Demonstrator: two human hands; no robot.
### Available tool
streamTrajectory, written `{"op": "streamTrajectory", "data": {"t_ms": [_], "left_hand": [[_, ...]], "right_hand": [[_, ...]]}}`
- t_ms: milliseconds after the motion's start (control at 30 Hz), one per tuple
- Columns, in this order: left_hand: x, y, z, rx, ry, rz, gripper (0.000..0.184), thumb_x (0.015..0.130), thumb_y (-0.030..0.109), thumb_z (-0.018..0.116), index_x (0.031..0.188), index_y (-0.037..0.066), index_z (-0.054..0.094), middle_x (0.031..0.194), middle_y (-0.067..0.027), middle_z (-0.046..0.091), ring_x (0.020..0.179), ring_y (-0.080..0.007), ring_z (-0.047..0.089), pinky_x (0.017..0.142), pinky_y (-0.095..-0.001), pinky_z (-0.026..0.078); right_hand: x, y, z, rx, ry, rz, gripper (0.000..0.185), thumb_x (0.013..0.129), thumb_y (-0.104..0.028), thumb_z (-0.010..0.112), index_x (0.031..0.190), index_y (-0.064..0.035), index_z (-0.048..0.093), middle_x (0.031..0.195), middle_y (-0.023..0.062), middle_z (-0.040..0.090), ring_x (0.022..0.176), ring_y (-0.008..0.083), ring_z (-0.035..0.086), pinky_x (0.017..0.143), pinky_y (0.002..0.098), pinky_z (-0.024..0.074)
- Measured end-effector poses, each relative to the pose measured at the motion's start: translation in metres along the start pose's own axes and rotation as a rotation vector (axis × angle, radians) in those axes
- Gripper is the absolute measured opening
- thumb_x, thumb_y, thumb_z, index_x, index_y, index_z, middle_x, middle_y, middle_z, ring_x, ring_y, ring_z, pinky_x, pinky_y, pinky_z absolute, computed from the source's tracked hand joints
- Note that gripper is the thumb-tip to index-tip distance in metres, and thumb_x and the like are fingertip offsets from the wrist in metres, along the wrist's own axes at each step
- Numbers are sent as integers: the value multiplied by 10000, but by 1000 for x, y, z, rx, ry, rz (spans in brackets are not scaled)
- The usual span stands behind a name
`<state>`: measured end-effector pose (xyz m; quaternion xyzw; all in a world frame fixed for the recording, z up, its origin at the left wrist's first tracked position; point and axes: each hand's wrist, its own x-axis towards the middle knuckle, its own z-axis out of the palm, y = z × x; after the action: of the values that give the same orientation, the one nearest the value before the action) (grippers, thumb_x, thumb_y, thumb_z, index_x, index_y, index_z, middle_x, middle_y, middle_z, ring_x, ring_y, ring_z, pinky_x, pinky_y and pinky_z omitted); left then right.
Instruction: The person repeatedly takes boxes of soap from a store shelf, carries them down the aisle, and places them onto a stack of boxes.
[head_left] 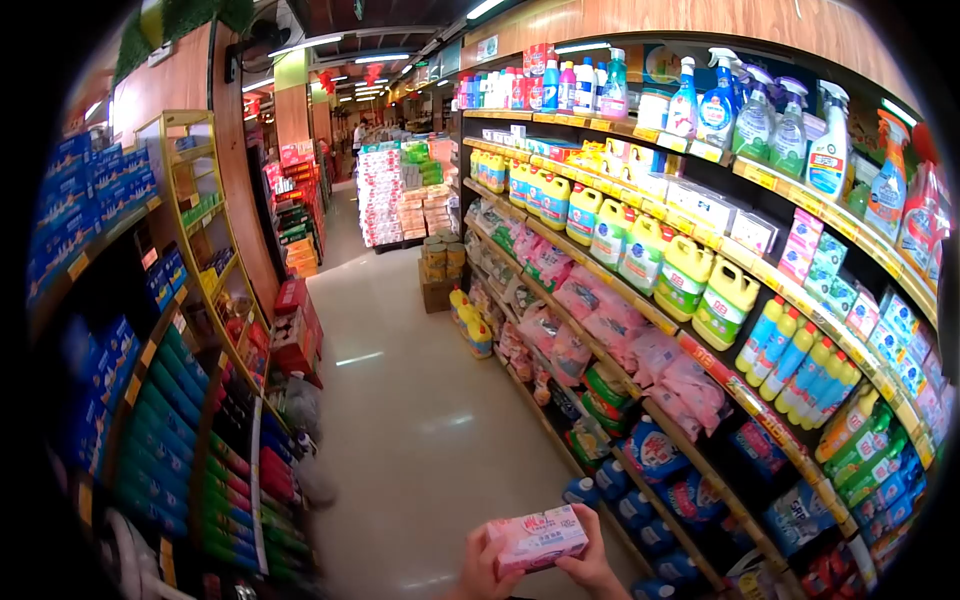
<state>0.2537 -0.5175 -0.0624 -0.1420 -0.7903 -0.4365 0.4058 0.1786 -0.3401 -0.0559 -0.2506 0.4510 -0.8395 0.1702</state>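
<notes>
Two hands, my left hand (482, 568) and right hand (592, 562), hold a closed grip on a pink pack (540, 538) at bottom centre, its lettering unreadably small.

Pink package (540, 538): smooth printed wrapping with a slight sheen; film or coated card, cannot tell which
Floor (400, 430): hard, smooth and polished, glossy enough to mirror the lights in pale streaks
Yellow jugs (684, 278): opaque moulded plastic, smooth and shiny, with printed labels
Spray bottles (753, 128): smooth plastic, some see-through, with plastic trigger heads
Pink bags (612, 318): thin, crinkled plastic film, shiny along the folds
Upper panel (640, 28): wood-grained, smooth, with a soft sheen
Pillar (240, 150): reddish-brown wood look, smooth
Gold rack (185, 118): metal-looking frame, shiny
Brown box (437, 296): plain cardboard, matt
Green garland (130, 55): rough, leafy texture
</notes>
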Motion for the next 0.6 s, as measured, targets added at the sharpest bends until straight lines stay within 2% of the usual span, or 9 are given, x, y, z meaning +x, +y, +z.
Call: {"op": "streamTrajectory", "data": {"t_ms": [100,200,400,500,600], "left_hand": [[13,-24,-29,91,46,-67,480,892,242,607,1295,44,438,1239,-268,454,1090,-423,499,902,-491,428],[16,-62,-53,133,-38,-127,651,886,321,612,1387,40,306,1307,-333,338,1140,-491,423,941,-563,373],[56,-110,-82,153,-34,-81,619,878,337,620,1344,28,352,1285,-343,357,1113,-493,437,934,-562,379],[69,-142,-88,179,-43,-135,641,874,346,625,1347,29,331,1304,-364,311,1121,-518,413,938,-578,367],[100,-171,-93,270,79,-131,491,883,303,616,1248,16,456,1188,-293,477,1029,-404,513,887,-498,431]], "right_hand": [[38,27,19,28,-27,41,928,684,-5,788,1404,-82,208,1329,162,416,1239,248,435,1018,367,382],[72,51,39,15,-7,67,934,677,-27,805,1400,-72,214,1322,159,423,1234,244,439,1015,367,387],[148,84,43,-10,-103,37,947,654,-56,837,1387,-55,238,1315,157,438,1225,239,448,1008,362,395],[187,103,42,11,-113,85,942,645,-63,844,1380,-54,256,1304,155,450,1219,237,454,1007,361,395],[232,123,41,37,-118,136,941,637,-79,854,1376,-55,271,1291,153,462,1211,235,461,1006,360,394]]}}
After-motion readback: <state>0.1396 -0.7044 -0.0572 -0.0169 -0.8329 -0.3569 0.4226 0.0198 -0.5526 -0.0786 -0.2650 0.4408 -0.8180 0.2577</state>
